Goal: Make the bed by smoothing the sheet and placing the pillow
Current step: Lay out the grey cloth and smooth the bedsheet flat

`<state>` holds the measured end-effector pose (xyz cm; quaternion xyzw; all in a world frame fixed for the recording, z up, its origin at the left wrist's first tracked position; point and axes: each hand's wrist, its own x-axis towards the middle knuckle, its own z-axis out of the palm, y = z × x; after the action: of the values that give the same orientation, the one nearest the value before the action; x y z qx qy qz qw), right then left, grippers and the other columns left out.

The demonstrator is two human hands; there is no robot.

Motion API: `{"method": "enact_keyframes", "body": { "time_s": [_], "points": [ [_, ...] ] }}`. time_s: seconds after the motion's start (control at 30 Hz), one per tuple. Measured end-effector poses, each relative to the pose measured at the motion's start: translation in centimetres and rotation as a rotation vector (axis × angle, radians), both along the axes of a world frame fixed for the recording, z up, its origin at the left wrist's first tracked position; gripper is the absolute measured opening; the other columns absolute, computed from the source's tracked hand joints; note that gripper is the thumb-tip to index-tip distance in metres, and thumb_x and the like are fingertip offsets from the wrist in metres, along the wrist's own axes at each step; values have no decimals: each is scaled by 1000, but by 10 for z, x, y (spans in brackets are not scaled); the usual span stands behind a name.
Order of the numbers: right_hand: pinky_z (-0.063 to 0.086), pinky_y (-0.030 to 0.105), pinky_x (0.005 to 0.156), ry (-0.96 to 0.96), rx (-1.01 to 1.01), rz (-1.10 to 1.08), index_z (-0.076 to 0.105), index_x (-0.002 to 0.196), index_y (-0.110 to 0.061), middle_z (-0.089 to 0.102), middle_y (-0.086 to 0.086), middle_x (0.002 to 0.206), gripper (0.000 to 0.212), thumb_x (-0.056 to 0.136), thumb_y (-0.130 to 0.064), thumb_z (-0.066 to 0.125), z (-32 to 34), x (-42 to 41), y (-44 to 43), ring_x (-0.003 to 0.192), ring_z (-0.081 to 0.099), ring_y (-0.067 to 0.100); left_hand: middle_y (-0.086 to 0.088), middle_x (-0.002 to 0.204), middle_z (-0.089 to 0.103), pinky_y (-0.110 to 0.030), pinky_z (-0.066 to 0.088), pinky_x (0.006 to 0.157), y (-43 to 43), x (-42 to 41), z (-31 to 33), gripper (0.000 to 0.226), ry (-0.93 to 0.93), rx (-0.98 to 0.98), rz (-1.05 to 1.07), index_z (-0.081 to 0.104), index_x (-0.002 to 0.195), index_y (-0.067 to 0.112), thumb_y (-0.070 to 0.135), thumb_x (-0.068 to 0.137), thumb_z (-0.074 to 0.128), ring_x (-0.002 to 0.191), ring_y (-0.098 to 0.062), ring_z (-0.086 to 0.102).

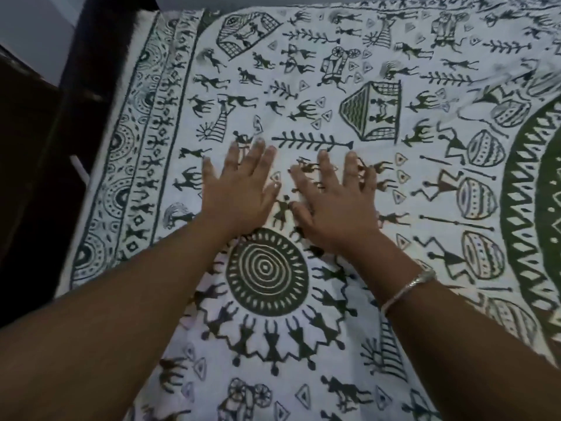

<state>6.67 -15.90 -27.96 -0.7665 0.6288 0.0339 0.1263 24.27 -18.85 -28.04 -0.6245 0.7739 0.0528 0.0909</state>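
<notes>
A white sheet printed with dark green figures, huts and circles covers the bed and fills most of the view. My left hand lies flat on it with fingers straight and spread, palm down. My right hand lies flat beside it, a little to the right, fingers also straight and spread. A silver bangle sits on my right wrist. Both hands press on the sheet near the bed's left side, above a round sun motif. No pillow is in view.
The sheet's patterned border runs along the bed's left edge. Beyond it is a dark wooden bed frame and dark floor at the left. A few soft creases show in the sheet at the upper right.
</notes>
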Motion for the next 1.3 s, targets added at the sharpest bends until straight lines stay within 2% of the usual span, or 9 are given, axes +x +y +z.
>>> {"method": "enact_keyframes", "body": {
  "time_s": [0.17,0.3,0.4,0.53,0.63,0.73,0.93,1.13,1.3],
  "points": [
    [-12,66,108,8,-34,-200,-4,151,-38,-12,13,160,65,92,-62,9,-3,42,-3,141,-17,49,5,159,-11,-66,0,109,21,42,9,68,-72,15,-162,-19,146,34,61,86,-4,145,-36,-6],
    [-10,67,109,-2,10,-96,-11,149,-41,-17,14,158,66,93,-65,13,0,78,-3,140,-19,49,14,156,-19,-70,-6,105,17,82,12,68,-130,82,71,-20,147,33,63,88,0,142,-42,-13],
    [-10,65,110,-15,24,-128,-9,149,-42,-18,13,158,66,93,-65,15,2,90,-4,140,-20,48,3,159,-14,-69,-8,105,2,88,26,68,-149,47,226,-12,150,27,59,94,11,141,-47,-11],
    [-10,66,110,-49,-7,-171,-7,150,-41,-18,14,158,65,93,-63,17,1,113,-5,140,-19,49,3,158,-19,-67,-4,109,12,109,20,76,-121,53,36,-17,148,31,68,88,10,141,-43,-15],
    [-13,66,108,-48,-4,-111,-6,149,-44,-18,10,159,63,93,-65,16,1,128,-5,139,-21,48,6,157,-22,-65,0,109,9,138,19,85,-53,98,170,-16,149,26,74,85,12,143,-38,-16],
    [-12,67,108,-36,-6,-87,-9,148,-47,-19,8,159,62,93,-66,14,0,131,-5,139,-22,48,1,157,-21,-54,0,116,-3,153,25,84,1,130,220,-14,150,15,67,90,15,146,-27,-7],
    [-10,71,106,-20,15,-129,-7,147,-46,-18,11,159,64,90,-68,13,3,140,-8,137,-21,52,-18,156,-17,-48,-5,117,13,130,32,72,-7,-20,156,-7,151,10,46,99,28,144,-35,-14],
    [-11,72,105,0,49,-49,-9,146,-48,-20,15,158,66,89,-72,13,7,163,-21,137,-23,52,-18,154,-23,-56,5,113,12,145,28,100,118,167,401,-18,148,17,78,81,25,144,-32,-15],
    [-10,71,105,9,43,89,-14,145,-50,-21,7,158,66,89,-71,15,8,179,-34,137,-24,52,-24,154,-16,-52,1,116,-7,127,45,78,128,125,430,-8,151,18,48,95,38,143,-40,-11]
  ]
}}
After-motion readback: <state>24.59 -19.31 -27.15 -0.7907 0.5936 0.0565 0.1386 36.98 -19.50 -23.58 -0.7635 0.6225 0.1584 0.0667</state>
